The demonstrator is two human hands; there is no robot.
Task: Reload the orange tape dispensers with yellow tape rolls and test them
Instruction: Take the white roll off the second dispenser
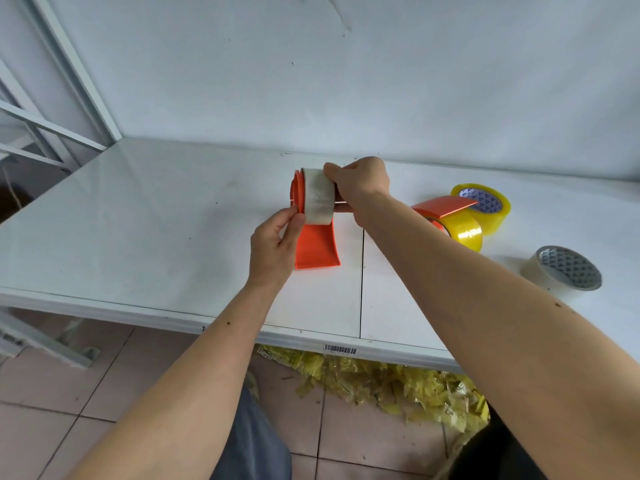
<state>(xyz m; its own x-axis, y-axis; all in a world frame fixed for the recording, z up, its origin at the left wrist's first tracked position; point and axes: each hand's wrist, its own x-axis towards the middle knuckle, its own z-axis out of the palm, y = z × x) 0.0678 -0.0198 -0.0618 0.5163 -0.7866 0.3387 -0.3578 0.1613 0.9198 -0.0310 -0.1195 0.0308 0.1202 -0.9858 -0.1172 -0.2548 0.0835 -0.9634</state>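
Here, left hand (273, 244) pinches orange dispenser (317, 249); right hand (360, 183) grips its whitish roll (318, 197); barcode sticker (340, 349) unreadable.

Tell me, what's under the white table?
Under the front edge of the white table lies a pile of crumpled yellow tape scraps on the tiled floor. The tabletop and the person's arms cover whatever lies farther back.

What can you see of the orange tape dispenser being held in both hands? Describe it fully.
The orange tape dispenser looks like glossy plastic, with a curved handle flaring toward the viewer and a round hub at its far end. A whitish roll sits on the hub. The left hand pinches the roll's near edge; the right hand grips its far side, over the white table.
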